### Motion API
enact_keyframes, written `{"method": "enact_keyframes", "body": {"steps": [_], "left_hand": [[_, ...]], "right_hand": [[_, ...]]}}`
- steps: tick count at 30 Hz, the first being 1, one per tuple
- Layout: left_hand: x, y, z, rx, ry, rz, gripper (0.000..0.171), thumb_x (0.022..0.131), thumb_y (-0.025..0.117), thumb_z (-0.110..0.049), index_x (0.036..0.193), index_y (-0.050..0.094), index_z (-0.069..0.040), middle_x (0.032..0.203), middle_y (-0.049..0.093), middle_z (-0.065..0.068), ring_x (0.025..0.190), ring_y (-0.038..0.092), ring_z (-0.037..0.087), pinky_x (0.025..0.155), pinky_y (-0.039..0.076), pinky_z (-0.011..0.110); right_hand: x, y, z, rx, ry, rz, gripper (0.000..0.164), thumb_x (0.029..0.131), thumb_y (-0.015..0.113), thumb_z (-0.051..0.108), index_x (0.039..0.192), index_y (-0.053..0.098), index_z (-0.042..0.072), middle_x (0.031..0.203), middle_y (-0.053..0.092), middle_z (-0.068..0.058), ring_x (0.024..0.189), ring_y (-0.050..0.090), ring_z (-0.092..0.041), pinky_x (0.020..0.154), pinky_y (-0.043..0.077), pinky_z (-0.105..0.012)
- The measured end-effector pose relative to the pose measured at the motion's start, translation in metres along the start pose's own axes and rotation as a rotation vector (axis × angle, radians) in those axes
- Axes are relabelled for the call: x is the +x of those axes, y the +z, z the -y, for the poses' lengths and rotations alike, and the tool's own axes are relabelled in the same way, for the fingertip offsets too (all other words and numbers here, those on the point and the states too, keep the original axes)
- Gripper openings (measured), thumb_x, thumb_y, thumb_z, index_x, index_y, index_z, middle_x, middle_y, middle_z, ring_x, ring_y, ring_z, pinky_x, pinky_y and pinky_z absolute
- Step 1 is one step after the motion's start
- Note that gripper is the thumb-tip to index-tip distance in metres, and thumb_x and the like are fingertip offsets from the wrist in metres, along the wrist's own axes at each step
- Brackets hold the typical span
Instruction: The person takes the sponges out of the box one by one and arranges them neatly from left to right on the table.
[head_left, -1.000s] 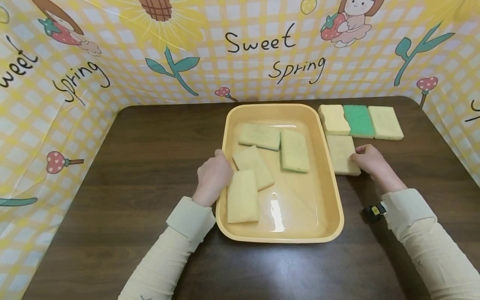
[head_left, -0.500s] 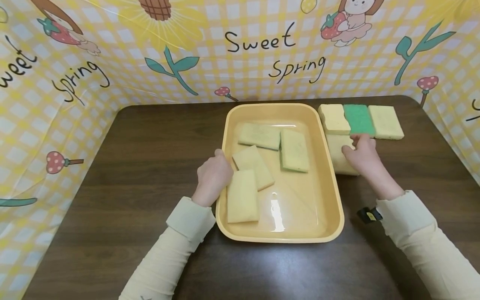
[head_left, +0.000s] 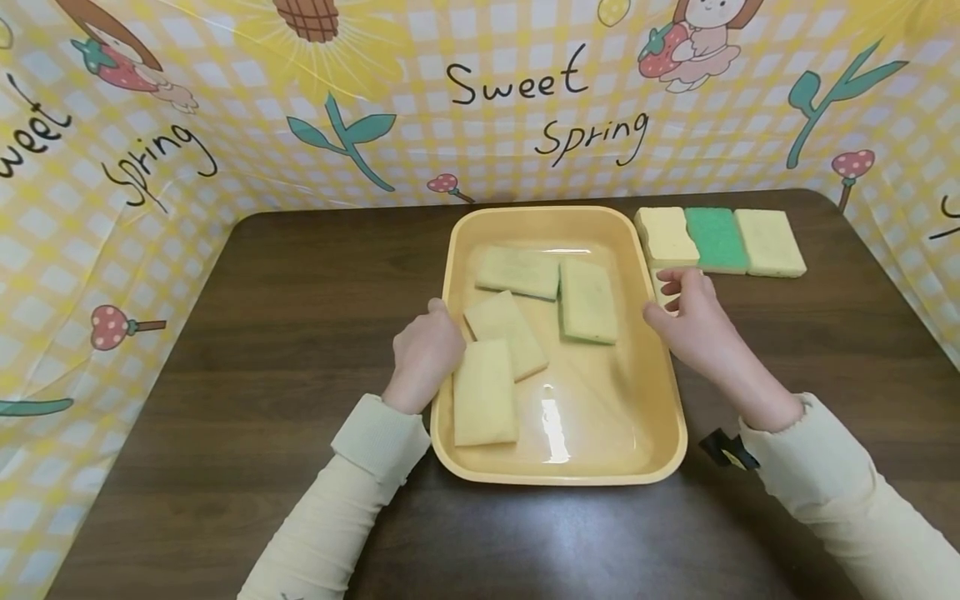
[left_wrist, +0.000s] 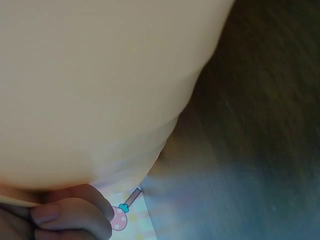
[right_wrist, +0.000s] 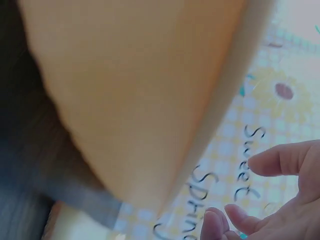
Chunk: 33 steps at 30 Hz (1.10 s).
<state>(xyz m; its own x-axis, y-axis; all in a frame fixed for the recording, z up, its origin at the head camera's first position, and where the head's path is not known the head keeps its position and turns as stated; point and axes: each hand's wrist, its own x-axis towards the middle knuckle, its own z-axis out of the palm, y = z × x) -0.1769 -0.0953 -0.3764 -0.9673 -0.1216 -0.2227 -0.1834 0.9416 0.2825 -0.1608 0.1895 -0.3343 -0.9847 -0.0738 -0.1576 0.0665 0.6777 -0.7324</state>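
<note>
My left hand point(head_left: 429, 354) grips the left rim of a yellow plastic tray point(head_left: 555, 481); in the left wrist view its curled fingers point(left_wrist: 75, 215) show at the rim. Inside the tray lie several pale yellow sponges: one at the front left point(head_left: 486, 404), overlapping a slanted sponge point(head_left: 517, 337), plus a back sponge point(head_left: 517, 272) and a right-hand sponge point(head_left: 588, 302) with green undersides. My right hand point(head_left: 693, 325) hovers at the tray's right rim, thumb and fingers apart, holding nothing. It mostly hides a pale sponge point(head_left: 660, 293) beside the tray.
Behind my right hand, a row holds a wavy-edged cream sponge point(head_left: 667, 237), a green-topped sponge point(head_left: 717, 239) and a pale sponge point(head_left: 769, 242). The dark wooden table point(head_left: 300, 333) meets a yellow checked cloth point(head_left: 450, 150). A black device point(head_left: 729, 451) hangs at my right cuff.
My right hand has let go of the pale sponge beside the tray and moved left over it to the tray's right rim, its fingers spreading. The left hand stays put.
</note>
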Motion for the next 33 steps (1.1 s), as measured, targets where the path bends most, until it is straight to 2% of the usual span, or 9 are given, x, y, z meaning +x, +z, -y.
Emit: {"method": "enact_keyframes", "body": {"steps": [9,14,20,23,26,30,33], "left_hand": [[-0.001,-0.001,-0.001,0.006,-0.002,0.002,0.022,0.099,0.031,-0.017,0.105,0.046,0.0,0.082,0.064,0.019,0.071,0.064,0.032,0.066,0.051,0.047],[0.0,0.0,-0.001,0.003,-0.004,0.002,0.023,0.099,0.031,-0.017,0.105,0.045,0.0,0.083,0.064,0.019,0.073,0.064,0.032,0.067,0.052,0.047],[0.0,0.0,-0.001,0.005,-0.005,0.003,0.022,0.099,0.031,-0.016,0.106,0.045,0.0,0.084,0.064,0.02,0.074,0.065,0.032,0.068,0.052,0.048],[-0.001,0.0,-0.001,0.001,-0.006,0.002,0.023,0.098,0.03,-0.016,0.106,0.045,0.0,0.086,0.065,0.02,0.075,0.065,0.033,0.068,0.052,0.048],[-0.001,0.0,-0.001,0.0,0.002,-0.004,0.022,0.098,0.031,-0.016,0.105,0.045,0.0,0.085,0.064,0.02,0.074,0.065,0.033,0.068,0.051,0.048],[-0.001,0.001,-0.001,0.009,0.014,-0.013,0.021,0.098,0.032,-0.015,0.103,0.045,0.0,0.082,0.063,0.019,0.071,0.064,0.032,0.066,0.052,0.047],[0.0,0.001,-0.001,0.013,0.011,-0.011,0.021,0.098,0.033,-0.015,0.104,0.045,0.0,0.082,0.063,0.019,0.069,0.064,0.031,0.066,0.051,0.047]], "right_hand": [[-0.023,0.014,0.018,0.047,-0.103,0.033,0.054,0.092,0.056,0.014,0.134,0.034,-0.01,0.125,0.039,-0.027,0.107,0.042,-0.036,0.09,0.038,-0.045],[-0.033,0.023,0.025,0.027,-0.131,0.079,0.056,0.091,0.06,0.017,0.135,0.037,-0.01,0.126,0.046,-0.027,0.11,0.048,-0.038,0.094,0.041,-0.05],[-0.04,0.043,0.028,0.022,-0.203,0.123,0.05,0.09,0.061,0.016,0.129,0.044,-0.01,0.118,0.053,-0.025,0.104,0.053,-0.036,0.09,0.046,-0.048],[-0.043,0.055,0.029,0.032,-0.204,0.176,0.048,0.091,0.061,0.017,0.127,0.046,-0.011,0.115,0.054,-0.024,0.103,0.054,-0.034,0.09,0.047,-0.047],[-0.046,0.066,0.03,0.031,-0.169,0.237,0.049,0.091,0.06,0.021,0.128,0.046,-0.009,0.117,0.055,-0.022,0.106,0.055,-0.032,0.092,0.046,-0.046],[-0.049,0.08,0.028,0.031,-0.154,0.272,0.048,0.091,0.059,0.022,0.126,0.048,-0.009,0.117,0.055,-0.021,0.106,0.055,-0.031,0.092,0.046,-0.045],[-0.048,0.091,0.025,0.033,-0.182,0.295,0.046,0.09,0.061,0.018,0.122,0.049,-0.011,0.112,0.056,-0.022,0.103,0.056,-0.03,0.089,0.047,-0.044]]}}
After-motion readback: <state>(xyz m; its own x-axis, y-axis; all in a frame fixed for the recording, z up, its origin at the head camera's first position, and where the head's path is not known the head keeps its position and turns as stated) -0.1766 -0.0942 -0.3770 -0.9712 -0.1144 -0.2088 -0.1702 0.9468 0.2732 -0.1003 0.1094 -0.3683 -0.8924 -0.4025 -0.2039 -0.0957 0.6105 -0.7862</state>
